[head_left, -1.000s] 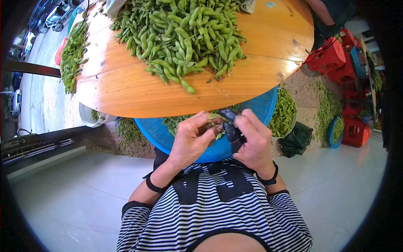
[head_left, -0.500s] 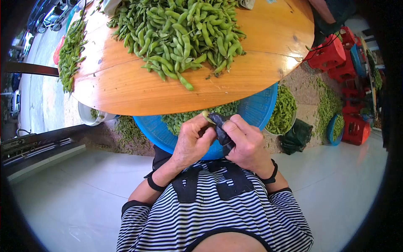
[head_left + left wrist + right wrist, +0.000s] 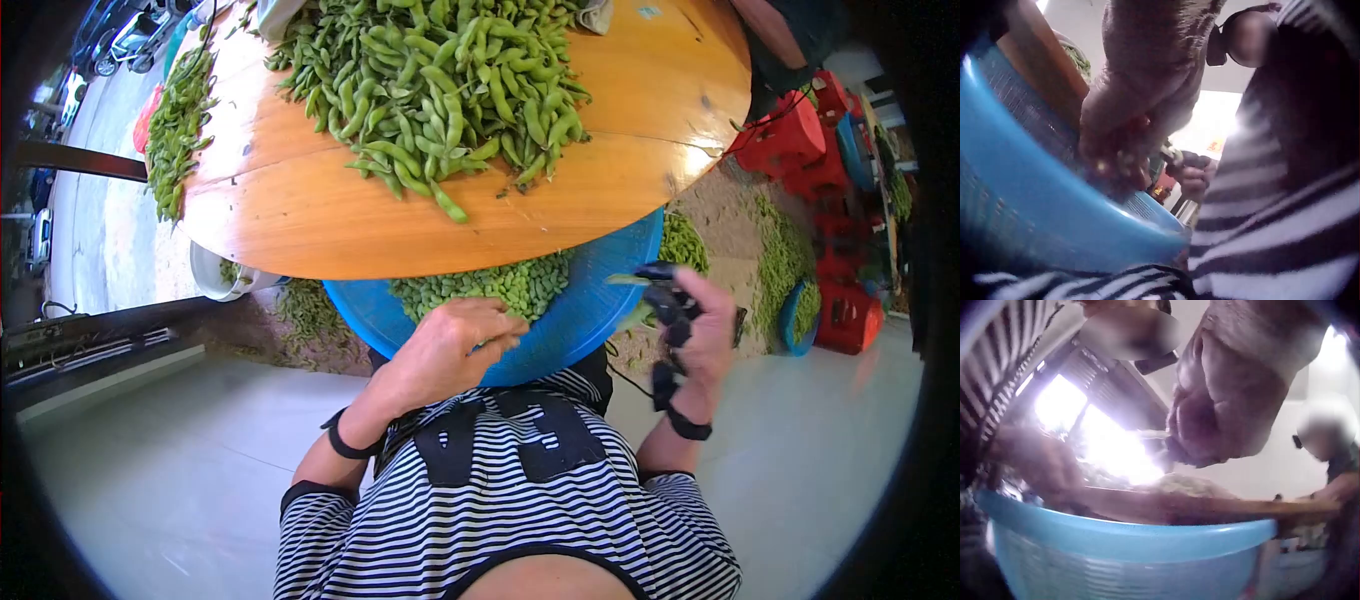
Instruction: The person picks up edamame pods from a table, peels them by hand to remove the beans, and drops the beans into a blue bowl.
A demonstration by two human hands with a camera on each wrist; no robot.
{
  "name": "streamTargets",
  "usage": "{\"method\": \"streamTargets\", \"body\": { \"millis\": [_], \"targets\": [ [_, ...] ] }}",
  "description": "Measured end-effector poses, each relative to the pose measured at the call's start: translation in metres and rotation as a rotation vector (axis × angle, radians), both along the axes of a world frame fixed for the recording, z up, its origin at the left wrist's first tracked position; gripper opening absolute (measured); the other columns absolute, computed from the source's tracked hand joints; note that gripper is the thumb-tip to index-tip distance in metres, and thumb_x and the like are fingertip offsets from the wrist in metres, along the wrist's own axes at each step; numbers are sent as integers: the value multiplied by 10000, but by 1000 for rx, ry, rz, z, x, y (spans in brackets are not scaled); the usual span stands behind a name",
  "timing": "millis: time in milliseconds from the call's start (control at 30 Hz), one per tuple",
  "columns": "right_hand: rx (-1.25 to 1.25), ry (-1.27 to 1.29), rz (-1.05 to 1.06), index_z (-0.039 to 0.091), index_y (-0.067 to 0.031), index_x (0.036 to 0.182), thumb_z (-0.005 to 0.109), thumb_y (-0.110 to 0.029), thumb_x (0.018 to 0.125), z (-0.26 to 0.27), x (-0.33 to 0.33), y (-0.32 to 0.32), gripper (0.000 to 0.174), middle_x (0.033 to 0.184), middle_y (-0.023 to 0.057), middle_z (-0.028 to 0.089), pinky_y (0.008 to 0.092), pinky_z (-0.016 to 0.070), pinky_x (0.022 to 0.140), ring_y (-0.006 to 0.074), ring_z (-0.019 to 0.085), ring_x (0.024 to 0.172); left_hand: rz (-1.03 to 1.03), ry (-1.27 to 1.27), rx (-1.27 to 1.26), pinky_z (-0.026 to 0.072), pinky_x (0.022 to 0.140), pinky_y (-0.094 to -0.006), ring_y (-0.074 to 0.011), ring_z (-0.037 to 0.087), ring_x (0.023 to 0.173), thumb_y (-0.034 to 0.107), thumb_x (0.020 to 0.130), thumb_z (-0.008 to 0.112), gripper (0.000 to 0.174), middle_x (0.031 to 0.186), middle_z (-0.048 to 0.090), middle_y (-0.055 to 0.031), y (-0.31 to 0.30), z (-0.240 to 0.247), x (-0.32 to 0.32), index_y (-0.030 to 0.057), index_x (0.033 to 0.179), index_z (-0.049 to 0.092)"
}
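Note:
A blue basin (image 3: pixel 590 320) sits on my lap under the edge of the round wooden table (image 3: pixel 300 220), with shelled green beans (image 3: pixel 490 285) in it. My left hand (image 3: pixel 455 340) hangs over the basin with its fingers curled down; in the left wrist view the left hand (image 3: pixel 1129 125) pinches small pale bits that look like beans above the basin (image 3: pixel 1016 187). Out past the basin's right rim, my right hand (image 3: pixel 690 320), in black finger covers, pinches an empty green pod (image 3: pixel 628 280). In the right wrist view the right hand (image 3: pixel 1229 406) hangs above the basin (image 3: pixel 1122 544).
A big pile of green pods (image 3: pixel 450 80) covers the table's far half. More pods (image 3: pixel 175 120) lie along its left edge. A white bowl (image 3: pixel 215 280) stands under the table. To the right are a bowl of pods (image 3: pixel 685 245), scattered pods (image 3: pixel 780 250) and red crates (image 3: pixel 790 135).
The hands were together over the basin, working one pod. Now they have parted: the right hand has swung out to the right with the pod shell, and the left stays over the beans.

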State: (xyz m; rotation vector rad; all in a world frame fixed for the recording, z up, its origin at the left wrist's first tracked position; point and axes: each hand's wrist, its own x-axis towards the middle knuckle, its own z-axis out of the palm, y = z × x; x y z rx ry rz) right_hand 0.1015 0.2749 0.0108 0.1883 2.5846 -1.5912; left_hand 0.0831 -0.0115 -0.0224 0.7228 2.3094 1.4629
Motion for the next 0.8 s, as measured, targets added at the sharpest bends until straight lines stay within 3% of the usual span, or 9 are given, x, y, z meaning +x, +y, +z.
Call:
{"method": "streamTargets", "body": {
  "millis": [100, 200, 333, 500, 567, 600, 633, 767, 800],
  "targets": [
    [655, 112, -80, 653, 15, 1011, 662, 8, 746, -17, 7, 59, 265, 805, 168, 673, 336, 493, 630, 280, 665, 703, 3, 65, -20, 539, 791, -346, -253, 673, 959, -82, 798, 578, 235, 886, 698, -139, -18, 25, -11, 20, 976, 693],
    [770, 46, -195, 636, 25, 1018, 638, 21, 753, -15, 5, 79, 265, 817, 204, 632, 392, 487, 672, 375, 635, 753, 241, 142, -298, 536, 769, -355, -270, 659, 924, -87, 766, 597, 259, 891, 671, -135, -29, 37, -42, 22, 983, 689],
    [879, 110, -193, 629, 19, 1042, 612, 44, 742, -12, 1, 73, 302, 810, 176, 589, 373, 468, 681, 338, 608, 748, 220, 623, -424, 519, 699, -364, -285, 616, 828, -71, 731, 609, 279, 894, 571, -120, -32, 23, -76, 26, 987, 664],
    [232, 291, -58, 597, 13, 1022, 613, -4, 679, -13, -10, 12, 343, 788, 55, 507, 263, 398, 630, 176, 495, 693, 210, 628, -310, 514, 689, -335, -284, 619, 797, -88, 721, 626, 321, 864, 574, -132, -15, 32, -71, -7, 1030, 651],
    [-28, 398, 21, 587, 16, 1001, 611, -48, 694, -22, -15, -28, 315, 772, 65, 507, 277, 412, 627, 178, 502, 680, 226, 423, -142, 519, 662, -306, -217, 640, 720, -85, 743, 648, 309, 866, 615, -114, -7, 31, -60, -12, 1043, 642],
    [-74, 269, 38, 655, -33, 1065, 551, -35, 869, -22, -17, -45, 222, 792, -2, 629, 167, 388, 529, 30, 532, 615, 223, 425, -140, 519, 662, -306, -217, 640, 720, -85, 743, 648, 309, 866, 615, -114, -2, 32, -53, -12, 1043, 642],
    [-144, 180, 120, 613, 6, 1095, 583, -26, 738, -12, -19, -59, 360, 780, 78, 517, 272, 415, 624, 178, 515, 682, 234, 183, -83, 514, 644, -278, -163, 637, 691, -81, 764, 656, 281, 894, 641, -100, 3, 33, -45, -22, 1038, 639],
    [-282, 131, 198, 608, 10, 1158, 610, -10, 832, -2, -22, -88, 326, 790, 76, 512, 258, 394, 612, 159, 502, 682, 319, -280, 192, 485, 584, -199, -41, 600, 659, -68, 805, 679, 220, 935, 682, -59, 13, 20, -28, -60, 1019, 629],
    [-281, 130, 199, 608, 10, 1158, 610, -10, 832, -3, -22, -88, 326, 790, 76, 512, 258, 394, 612, 159, 502, 682, 348, -270, 242, 459, 544, -183, -38, 592, 642, -75, 813, 669, 196, 813, 671, -36, 15, 16, -26, -73, 1004, 626]
  ]
}}
